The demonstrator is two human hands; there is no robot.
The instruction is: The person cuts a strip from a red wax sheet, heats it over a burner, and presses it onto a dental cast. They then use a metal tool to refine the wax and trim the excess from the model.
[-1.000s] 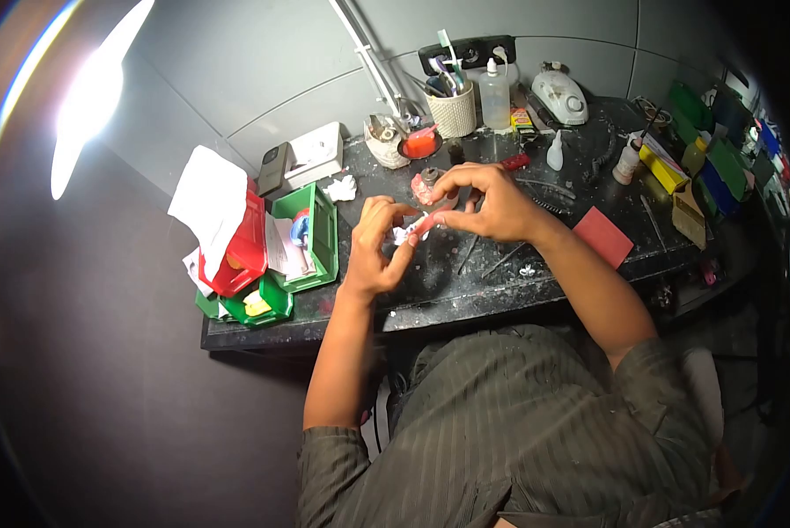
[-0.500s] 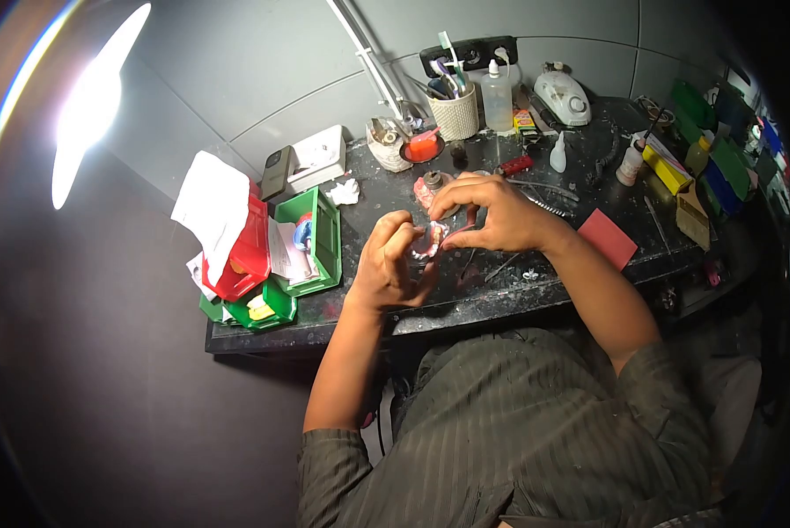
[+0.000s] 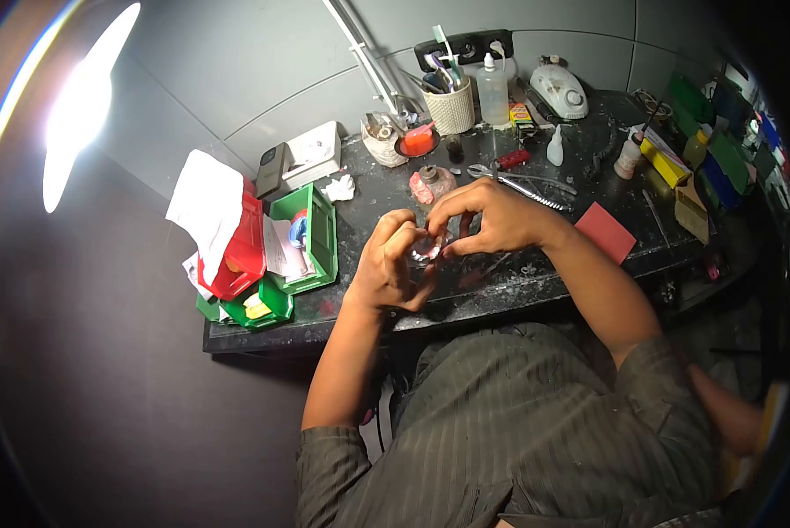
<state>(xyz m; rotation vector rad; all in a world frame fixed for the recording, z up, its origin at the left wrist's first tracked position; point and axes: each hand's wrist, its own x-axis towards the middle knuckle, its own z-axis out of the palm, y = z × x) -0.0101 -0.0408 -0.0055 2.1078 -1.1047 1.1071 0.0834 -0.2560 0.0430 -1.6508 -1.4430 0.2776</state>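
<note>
A small dental model (image 3: 426,249) with white teeth and some pink shows between my two hands, above the front of the black workbench (image 3: 492,295). My left hand (image 3: 389,260) is closed on its left side, fingers curled round the edge. My right hand (image 3: 485,218) reaches from the right, thumb and fingertips bent against the model's right side and top. The fingers hide part of it. Just behind the hands stands a pinkish model with a round metal piece (image 3: 431,183).
Red bin (image 3: 249,251) and green bin (image 3: 323,238) stand at the left. Behind are a brush cup (image 3: 452,109), clear bottle (image 3: 493,92) and white device (image 3: 558,91). A pink sheet (image 3: 605,232) lies right. Another person's arm (image 3: 725,409) shows at the lower right.
My right hand's fingers have shifted and now cover more of the model. Another person's arm has come into view at the lower right. The view has shifted slightly.
</note>
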